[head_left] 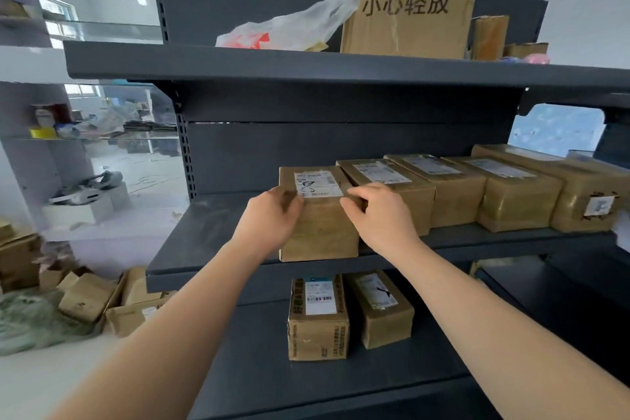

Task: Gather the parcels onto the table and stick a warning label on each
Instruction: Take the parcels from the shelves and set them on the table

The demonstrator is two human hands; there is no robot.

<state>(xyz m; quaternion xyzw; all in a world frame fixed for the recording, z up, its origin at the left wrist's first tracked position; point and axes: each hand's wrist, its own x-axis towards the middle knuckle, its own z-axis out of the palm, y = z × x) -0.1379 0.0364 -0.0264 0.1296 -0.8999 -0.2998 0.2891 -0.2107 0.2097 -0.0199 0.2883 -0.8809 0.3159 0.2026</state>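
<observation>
A row of several brown cardboard parcels with white shipping labels stands on the middle shelf [218, 235] of a dark grey rack. The leftmost parcel [318, 232] sits at the shelf's front edge. My left hand [272, 215] grips its upper left corner and my right hand [378, 211] grips its upper right corner, fingers curled over the top edge. To its right stands the neighbouring parcel [402, 187], touching it. Two more parcels, one tall [318, 320] and one smaller [383, 310], stand on the shelf below.
A large worn carton [409, 7] with printed characters and a white plastic bag [293, 27] sit on the top shelf. Loose cardboard boxes [85, 300] lie on the floor at the left. Glass shelving with clutter stands behind at the left.
</observation>
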